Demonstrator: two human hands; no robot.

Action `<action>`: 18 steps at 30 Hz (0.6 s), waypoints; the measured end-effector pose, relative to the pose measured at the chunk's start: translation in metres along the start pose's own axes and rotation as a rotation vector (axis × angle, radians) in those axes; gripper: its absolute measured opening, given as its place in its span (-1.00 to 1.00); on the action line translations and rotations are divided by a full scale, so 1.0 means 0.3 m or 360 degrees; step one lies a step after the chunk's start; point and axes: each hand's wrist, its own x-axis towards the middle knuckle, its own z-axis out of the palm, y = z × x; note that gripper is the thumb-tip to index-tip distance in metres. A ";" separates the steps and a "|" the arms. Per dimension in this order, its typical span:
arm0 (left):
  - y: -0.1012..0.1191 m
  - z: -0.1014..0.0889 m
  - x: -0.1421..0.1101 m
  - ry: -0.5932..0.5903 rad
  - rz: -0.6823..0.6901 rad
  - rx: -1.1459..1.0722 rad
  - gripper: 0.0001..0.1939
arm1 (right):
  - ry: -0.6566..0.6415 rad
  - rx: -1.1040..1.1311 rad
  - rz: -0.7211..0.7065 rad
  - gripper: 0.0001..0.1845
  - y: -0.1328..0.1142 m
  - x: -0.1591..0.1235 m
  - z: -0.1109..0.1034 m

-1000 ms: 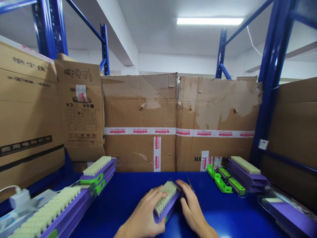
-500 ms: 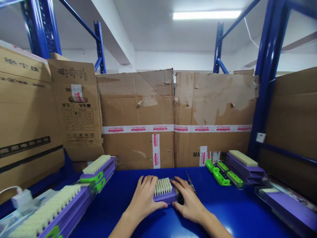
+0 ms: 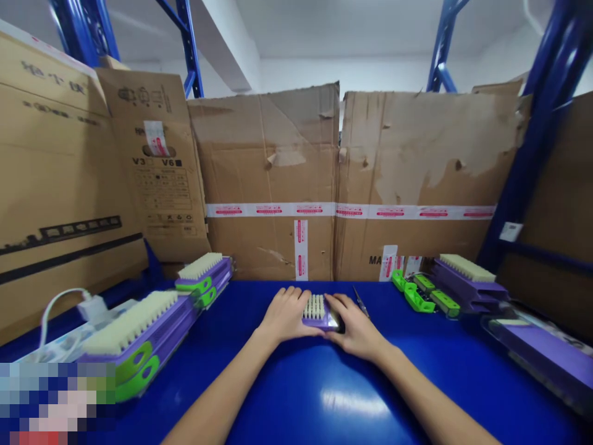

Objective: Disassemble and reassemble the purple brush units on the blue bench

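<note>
A purple block with rows of cream bristles, like a brush head (image 3: 314,307), lies on the blue surface (image 3: 296,383) between my hands. My left hand (image 3: 286,314) wraps its left end, fingers over the far side and thumb along the near side. At the opposite end, my right hand (image 3: 356,326) grips with fingers over the top and thumb at the near edge. A dark, shiny part shows beside my right thumb. Both hands hide the ends of the block. Just beyond my right hand lies a slim pointed metal tool (image 3: 360,301).
More purple bristled blocks with green ends (image 3: 139,324) stand on the left, near a white plug (image 3: 93,309). On the right are green plastic parts (image 3: 419,300), a stack of purple blocks (image 3: 467,284) and a purple piece (image 3: 546,352). Cardboard (image 3: 273,173) walls the back.
The view has tilted downward, so everything sits higher in the picture. Both hands still hold the brush head and have come slightly closer together, with less of its bristles showing.
</note>
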 end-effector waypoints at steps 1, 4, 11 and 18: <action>-0.002 0.000 -0.003 0.0048 0.0025 0.0035 -0.17 | 0.0017 -0.0043 -0.0022 -0.20 -0.002 0.002 -0.004; -0.008 -0.001 -0.009 0.0151 0.0109 0.0107 -0.20 | 0.0049 -0.0181 -0.0087 -0.19 -0.013 0.008 -0.016; -0.018 0.004 -0.032 0.0370 0.0202 0.0148 -0.27 | 0.0055 -0.0379 -0.0248 -0.16 -0.041 0.005 -0.034; -0.013 -0.010 -0.056 0.0504 0.0160 0.0161 -0.29 | 0.0054 -0.0392 -0.0361 -0.21 -0.061 0.004 -0.057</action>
